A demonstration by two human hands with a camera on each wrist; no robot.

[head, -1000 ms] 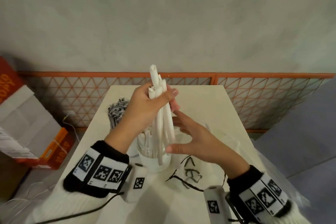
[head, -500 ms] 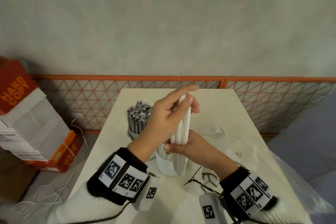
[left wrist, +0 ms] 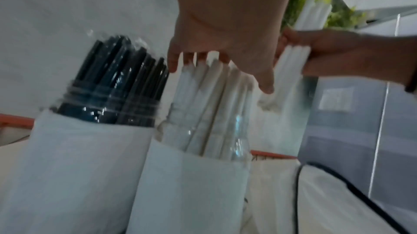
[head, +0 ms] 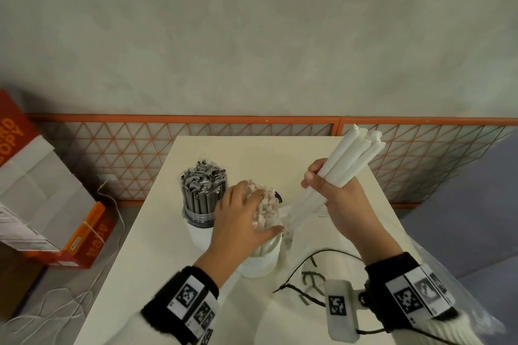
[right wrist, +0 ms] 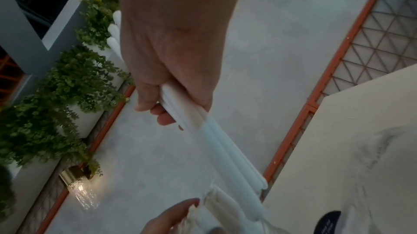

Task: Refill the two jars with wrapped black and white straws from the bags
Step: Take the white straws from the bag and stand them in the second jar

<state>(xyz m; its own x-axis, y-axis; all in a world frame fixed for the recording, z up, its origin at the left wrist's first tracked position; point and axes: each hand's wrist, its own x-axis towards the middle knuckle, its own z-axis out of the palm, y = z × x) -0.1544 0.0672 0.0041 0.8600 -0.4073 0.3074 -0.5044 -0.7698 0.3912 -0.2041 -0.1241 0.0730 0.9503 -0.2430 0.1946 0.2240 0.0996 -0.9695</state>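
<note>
Two jars stand side by side on your table (head: 322, 154). The left jar (head: 200, 216) sits slightly farther back, the right jar (head: 262, 258) nearer you. Your left hand (head: 238, 221) rests on the right jar's straws (head: 265, 209). Your right hand (head: 340, 199) holds a bundle (head: 350, 161) to the right, tilted, its lower end just beside that jar. Cords (head: 308, 280) lie before the jars; a box (head: 36, 190) lies left of the table.

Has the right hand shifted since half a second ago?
Yes. The right hand, gripping a bundle of white straws, has moved right, away from the white-straw jar it was pressed beside, while the left hand rests on that jar's straws.
</note>
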